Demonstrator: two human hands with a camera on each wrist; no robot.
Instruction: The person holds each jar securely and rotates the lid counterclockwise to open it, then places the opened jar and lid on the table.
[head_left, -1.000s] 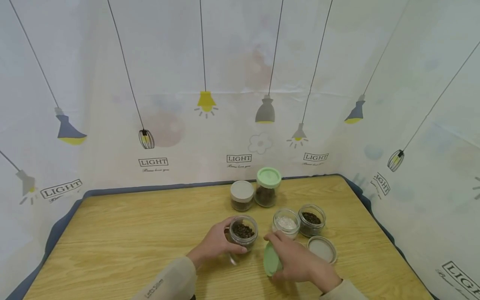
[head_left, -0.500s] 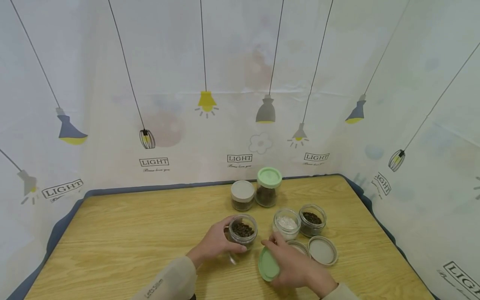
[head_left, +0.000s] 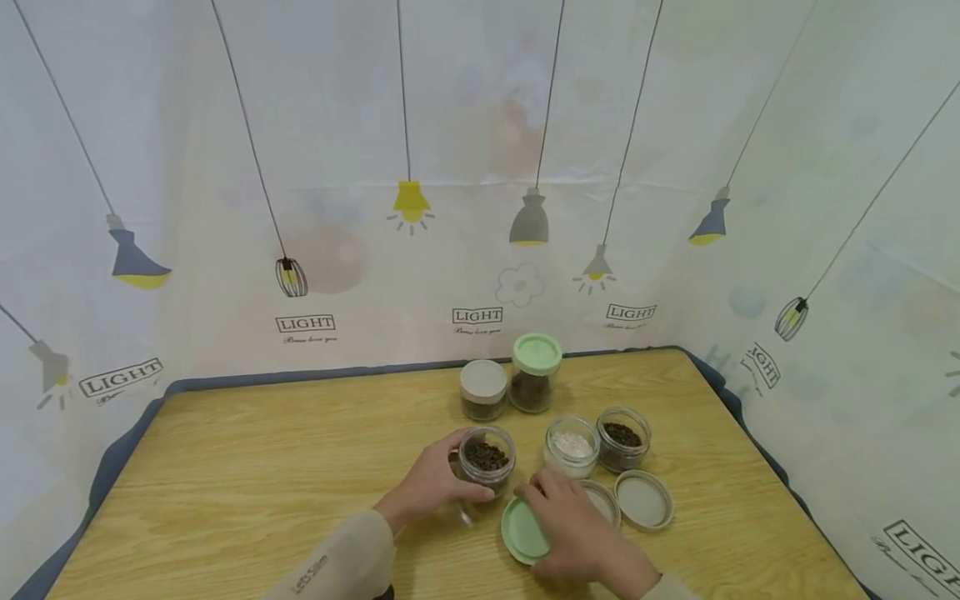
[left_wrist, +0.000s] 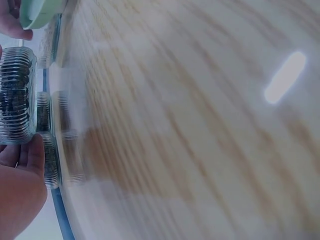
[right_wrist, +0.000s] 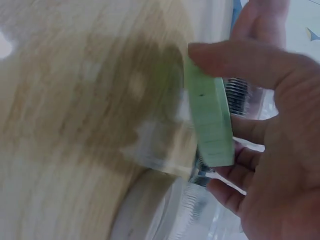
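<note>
My left hand point(head_left: 431, 479) grips an open glass jar point(head_left: 487, 475) from its left side; dark brown granules show inside. In the left wrist view the ribbed side of this jar point(left_wrist: 16, 95) is visible above my left fingers. My right hand point(head_left: 576, 525) pinches a light green round lid point(head_left: 523, 532) by its edge, in front and to the right of that jar. Seen from the right wrist, the lid point(right_wrist: 210, 120) lies between thumb and fingers, apart from the jar. Whether the lid touches the table cannot be told.
Right of the held jar stand an open jar of white grains point(head_left: 572, 447) and another of dark granules point(head_left: 623, 437). Two pale lids point(head_left: 643, 500) lie beside my right hand. Further back are a white-lidded jar point(head_left: 483, 390) and a green-lidded jar point(head_left: 536, 375), near the table's rear edge.
My right hand has carried the green lid leftward and tipped it from a steep angle to nearly flat, uncovering a pale lid behind. The left hand and its jar have stayed put.
</note>
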